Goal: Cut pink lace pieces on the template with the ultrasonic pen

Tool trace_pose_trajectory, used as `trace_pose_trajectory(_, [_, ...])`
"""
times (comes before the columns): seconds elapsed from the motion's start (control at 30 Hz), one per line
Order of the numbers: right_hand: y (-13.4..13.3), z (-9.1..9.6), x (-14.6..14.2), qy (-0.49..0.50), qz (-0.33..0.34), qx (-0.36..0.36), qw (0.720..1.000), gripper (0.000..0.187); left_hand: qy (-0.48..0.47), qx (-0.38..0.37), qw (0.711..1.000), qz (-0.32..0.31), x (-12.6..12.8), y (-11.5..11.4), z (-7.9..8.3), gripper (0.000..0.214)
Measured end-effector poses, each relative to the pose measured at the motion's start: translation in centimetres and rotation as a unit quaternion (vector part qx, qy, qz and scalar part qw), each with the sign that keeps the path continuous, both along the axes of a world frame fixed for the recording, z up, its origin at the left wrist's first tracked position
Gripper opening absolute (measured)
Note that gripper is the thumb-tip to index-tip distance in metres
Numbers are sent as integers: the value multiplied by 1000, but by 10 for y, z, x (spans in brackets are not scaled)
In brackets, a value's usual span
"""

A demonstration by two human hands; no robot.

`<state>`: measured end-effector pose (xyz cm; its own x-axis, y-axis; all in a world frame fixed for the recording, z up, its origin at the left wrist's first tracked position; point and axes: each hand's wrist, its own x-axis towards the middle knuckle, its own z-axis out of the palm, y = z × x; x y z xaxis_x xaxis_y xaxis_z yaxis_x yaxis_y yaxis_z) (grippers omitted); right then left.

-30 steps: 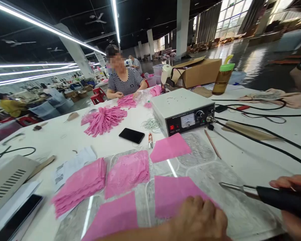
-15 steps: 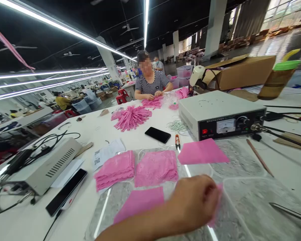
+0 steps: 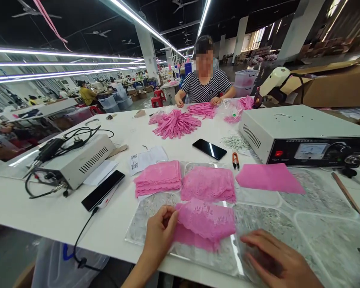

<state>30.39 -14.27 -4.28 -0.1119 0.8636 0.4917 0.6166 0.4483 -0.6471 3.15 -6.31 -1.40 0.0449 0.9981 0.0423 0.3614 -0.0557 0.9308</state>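
left hand, lower centre: fingertips pinched on pink lace | right hand, lower right: fingers loosely parted, empty

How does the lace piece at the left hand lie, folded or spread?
Mostly spread: the lace piece shows its floral pattern and scalloped edge; the left hand pinches one end.

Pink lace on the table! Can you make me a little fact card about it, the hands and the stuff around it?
Left hand: pinching the pink lace
Right hand: open, near the lace's right edge
Under the lace: pink cloth
Behind it: left pile, right pile
Farther back: phone, orange scissors
Across: person in striped shirt
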Motion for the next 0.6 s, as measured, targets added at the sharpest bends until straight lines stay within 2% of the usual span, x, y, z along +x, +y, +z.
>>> trace_pose_trajectory(0.07, [18,2,-10,-52,27,13,998,20,-18,-12,1000,-4,0,-1,-3,34])
trace_pose_trajectory(0.17, [36,3,-17,-80,33,27,996,12,-48,-37,998,-30,4,4,-6,41])
trace_pose_trajectory(0.3, [49,15,-14,-76,64,-9,995,16,-67,-41,995,-62,8,11,-5,42])
trace_pose_trajectory(0.47, [48,31,-14,-105,134,-65,983,16,-1,28,999,-39,-10,0,-6,29])
trace_pose_trajectory(0.6, [40,28,-25,-113,145,-29,982,18,75,116,990,-24,-27,-14,-15,19])
